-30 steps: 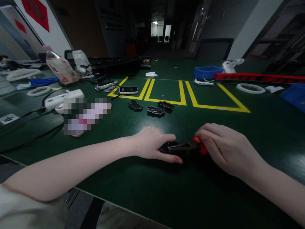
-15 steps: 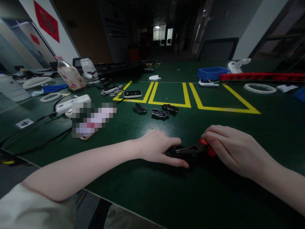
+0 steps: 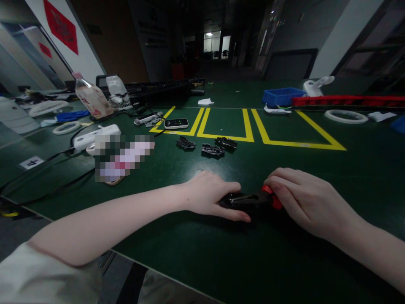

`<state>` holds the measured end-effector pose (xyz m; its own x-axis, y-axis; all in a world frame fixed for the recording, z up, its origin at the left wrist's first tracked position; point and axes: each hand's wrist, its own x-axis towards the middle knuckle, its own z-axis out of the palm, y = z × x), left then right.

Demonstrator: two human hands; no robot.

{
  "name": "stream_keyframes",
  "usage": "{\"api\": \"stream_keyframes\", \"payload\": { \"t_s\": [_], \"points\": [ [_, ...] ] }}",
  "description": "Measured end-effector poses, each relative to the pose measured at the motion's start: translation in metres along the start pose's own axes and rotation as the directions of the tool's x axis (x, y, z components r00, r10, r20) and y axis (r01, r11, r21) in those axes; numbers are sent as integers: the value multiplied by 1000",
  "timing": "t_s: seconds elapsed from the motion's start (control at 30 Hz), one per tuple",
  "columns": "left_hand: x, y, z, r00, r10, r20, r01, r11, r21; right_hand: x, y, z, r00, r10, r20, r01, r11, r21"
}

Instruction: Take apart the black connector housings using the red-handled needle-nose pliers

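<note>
My left hand (image 3: 209, 195) is closed around a small black part (image 3: 230, 200) just above the green table (image 3: 202, 249); much of the part is hidden under the fingers. My right hand (image 3: 306, 200) grips the red handles of a pair of pliers (image 3: 267, 196). The dark jaws point left and reach the black part, though the exact contact is too dark to make out. Beyond my hands lie three loose black plastic parts (image 3: 213, 150) on the tabletop.
Yellow tape outlines (image 3: 225, 138) mark the table ahead, with a small black-and-white device (image 3: 176, 123) on one. To the left are a phone (image 3: 126, 162), a white power strip (image 3: 98, 137) with cables and a bottle (image 3: 92, 96). A blue bin (image 3: 281, 97) and tape roll (image 3: 346, 117) stand back right.
My right hand and the pliers have shifted slightly left, towards the black part. My left hand has stayed in place, still holding the part.
</note>
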<state>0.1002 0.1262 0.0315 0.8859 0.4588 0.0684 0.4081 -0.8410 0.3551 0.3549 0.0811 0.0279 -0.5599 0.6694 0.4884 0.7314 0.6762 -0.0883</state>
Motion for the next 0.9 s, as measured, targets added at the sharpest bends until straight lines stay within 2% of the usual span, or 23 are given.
{"api": "stream_keyframes", "payload": {
  "t_s": [0.47, 0.7, 0.9],
  "points": [
    [1, 5, -4, 998, -65, 0, 64, 988, -138, 5, 3, -13, 999, 53, 3, -53, 997, -61],
    [2, 6, -2, 998, -66, -6, 65, 995, -76, 6, 5, -18, 998, -60, -22, 56, 987, -151],
    [3, 4, 2, 999, -42, -32, 43, 999, 33, 8, -9, -6, 985, -162, -61, 150, 975, -164]
  ]
}}
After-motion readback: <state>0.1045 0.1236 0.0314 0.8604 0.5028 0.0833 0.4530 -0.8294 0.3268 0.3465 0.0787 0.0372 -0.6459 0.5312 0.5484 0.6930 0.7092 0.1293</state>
